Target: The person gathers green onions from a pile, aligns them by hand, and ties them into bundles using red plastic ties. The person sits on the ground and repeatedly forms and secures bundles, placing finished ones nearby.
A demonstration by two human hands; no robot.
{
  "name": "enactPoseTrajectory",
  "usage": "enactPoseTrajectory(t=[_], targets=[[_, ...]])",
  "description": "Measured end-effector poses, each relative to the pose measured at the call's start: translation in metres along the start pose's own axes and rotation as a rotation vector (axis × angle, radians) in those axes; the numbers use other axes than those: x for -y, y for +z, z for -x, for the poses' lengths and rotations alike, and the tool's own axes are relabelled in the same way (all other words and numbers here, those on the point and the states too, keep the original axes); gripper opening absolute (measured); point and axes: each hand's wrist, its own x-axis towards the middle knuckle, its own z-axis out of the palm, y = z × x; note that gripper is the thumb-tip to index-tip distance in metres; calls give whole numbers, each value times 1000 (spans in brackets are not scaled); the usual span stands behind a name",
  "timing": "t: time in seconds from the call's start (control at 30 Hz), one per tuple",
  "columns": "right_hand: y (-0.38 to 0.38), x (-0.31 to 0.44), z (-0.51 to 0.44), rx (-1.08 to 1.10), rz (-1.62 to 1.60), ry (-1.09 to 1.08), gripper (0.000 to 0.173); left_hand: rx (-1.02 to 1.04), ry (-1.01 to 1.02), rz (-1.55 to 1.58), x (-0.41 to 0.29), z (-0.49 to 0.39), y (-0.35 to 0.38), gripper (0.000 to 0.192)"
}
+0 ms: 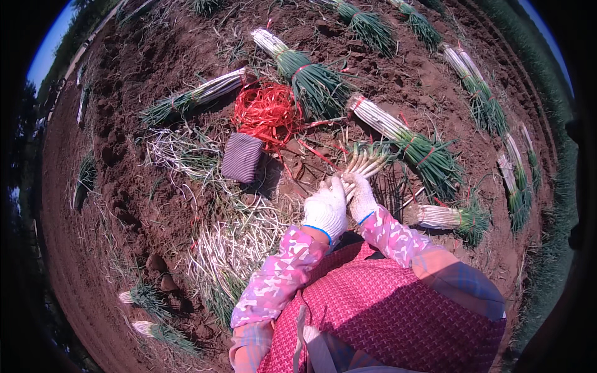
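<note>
My left hand point(326, 206), in a white knit glove with a blue cuff edge, is closed around the near end of a small bunch of green onions point(366, 161). Against it, my right hand point(362, 197), gloved the same way, grips the same stalks from the right. The bunch points away from me, its pale stalks fanning out towards a green far end. Fingers hide the near part of the stalks. Just beyond the hands, red plastic strips point(317, 154) lie on the soil. A large tied bundle of green onions point(408, 135) rests to the right of the bunch.
A tangled heap of red plastic twine point(267, 112) lies ahead, beside a striped cloth-covered block point(242, 157). Loose onion stalks and trimmings point(233, 252) cover the ground at left. Other tied bundles point(303, 70) are spread over the brown soil, including a short one point(450, 217) at right.
</note>
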Motion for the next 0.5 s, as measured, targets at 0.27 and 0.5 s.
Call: enactPoseTrajectory(t=[0.27, 0.5], targets=[[53, 13, -76, -51, -243, -142, 28, -56, 412, -264, 53, -107, -62, 37], [51, -18, -90, 87, -581, -647, 47, -149, 924, -402, 73, -158, -44, 34]])
